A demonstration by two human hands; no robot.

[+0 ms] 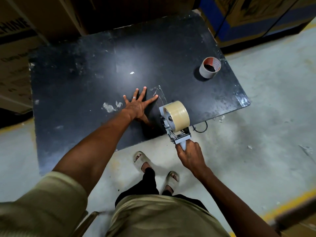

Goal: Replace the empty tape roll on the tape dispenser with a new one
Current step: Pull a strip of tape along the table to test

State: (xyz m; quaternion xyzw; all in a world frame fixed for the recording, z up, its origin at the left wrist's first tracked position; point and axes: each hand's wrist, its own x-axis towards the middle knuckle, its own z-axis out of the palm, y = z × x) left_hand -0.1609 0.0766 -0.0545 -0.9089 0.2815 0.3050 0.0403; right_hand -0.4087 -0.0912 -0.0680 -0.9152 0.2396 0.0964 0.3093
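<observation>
A grey metal tape dispenser (172,132) hangs over the near edge of the black table (85,79), with a full roll of tan tape (178,115) mounted on it. My right hand (189,156) grips the dispenser's handle from below. My left hand (140,106) lies flat on the table just left of the dispenser, fingers spread, pressing near a strip of clear tape (159,94) stuck to the surface. The empty cardboard tape core (210,67) stands on the table's far right part, away from both hands.
Cardboard boxes (15,65) are stacked left and behind the table. A blue rack (239,31) stands at the back right. Concrete floor (256,117) surrounds the table, with yellow line markings at the lower right. My sandalled feet are below the table's near edge.
</observation>
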